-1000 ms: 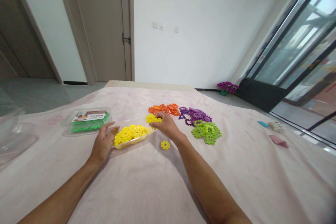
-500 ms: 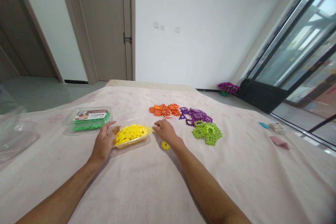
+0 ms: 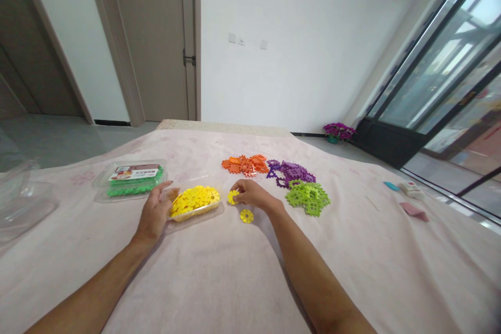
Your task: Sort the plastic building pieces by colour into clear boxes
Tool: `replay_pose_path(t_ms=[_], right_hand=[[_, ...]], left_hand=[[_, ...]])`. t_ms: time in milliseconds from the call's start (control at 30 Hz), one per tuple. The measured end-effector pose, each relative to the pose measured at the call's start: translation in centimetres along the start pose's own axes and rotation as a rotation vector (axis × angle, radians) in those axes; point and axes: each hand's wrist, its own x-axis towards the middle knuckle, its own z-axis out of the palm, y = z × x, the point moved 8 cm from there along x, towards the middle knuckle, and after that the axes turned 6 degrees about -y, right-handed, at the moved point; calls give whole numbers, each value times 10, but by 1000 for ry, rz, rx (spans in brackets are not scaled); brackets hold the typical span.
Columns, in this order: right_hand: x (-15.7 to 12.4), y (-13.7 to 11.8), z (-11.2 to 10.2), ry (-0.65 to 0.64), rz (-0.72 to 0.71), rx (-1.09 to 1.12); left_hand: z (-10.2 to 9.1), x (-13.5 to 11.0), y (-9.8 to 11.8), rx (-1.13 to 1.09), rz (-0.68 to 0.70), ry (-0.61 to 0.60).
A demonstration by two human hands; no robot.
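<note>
My left hand (image 3: 152, 216) grips the left end of a clear plastic box (image 3: 203, 212). Yellow notched discs (image 3: 195, 198) fill that box in a heap. Just off its right end, my right hand (image 3: 252, 193) pinches one yellow notched disc (image 3: 232, 198) between thumb and fingers. A second yellow disc (image 3: 246, 216) lies flat on the cloth below the right hand. Behind the left hand stands a closed clear box (image 3: 100, 190) with green pieces (image 3: 135, 187) inside and a label on its lid.
Orange pieces (image 3: 245, 165), purple pieces (image 3: 294, 171) and lime-green pieces (image 3: 309, 198) lie in piles on the pink tablecloth (image 3: 203, 282). Clear empty packaging (image 3: 27, 209) is at the left edge. A pink cloth piece (image 3: 414, 211), a white object (image 3: 410, 190) and a blue one (image 3: 392, 186) lie at right.
My right hand has shifted slightly right, away from the box's end, and the yellow disc now shows clearly at its fingertips. The left hand and box stay nearly in place.
</note>
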Motion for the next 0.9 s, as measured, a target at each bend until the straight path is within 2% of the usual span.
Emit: replay_pose_path(t_ms=[100, 167, 233, 300, 367, 467, 633, 733, 833, 900], right_hand=[[-19, 2, -4, -269, 35, -5], [-31, 5, -4, -392, 83, -71], [-39, 10, 0, -461, 155, -128], [-41, 15, 3, -470, 217, -179], [-39, 16, 5, -426, 233, -239], [-34, 12, 5, -364, 196, -330], [-36, 10, 5, -410, 160, -289], [-34, -7, -12, -239, 67, -255], [-35, -43, -33, 100, -111, -125], [-39, -67, -38, 271, -237, 32]], left_hand=[[0, 1, -2, 4, -5, -2], [-1, 2, -4, 3, -1, 0], [-2, 2, -4, 8, 5, 7], [-2, 3, -3, 18, 10, 10], [-2, 2, -2, 21, 14, 10], [-1, 2, -1, 0, 5, 12], [0, 3, -5, -55, -21, -3], [0, 3, -6, -50, -12, -13], [1, 3, -7, -37, -6, -22], [2, 3, -9, -41, -22, -30]])
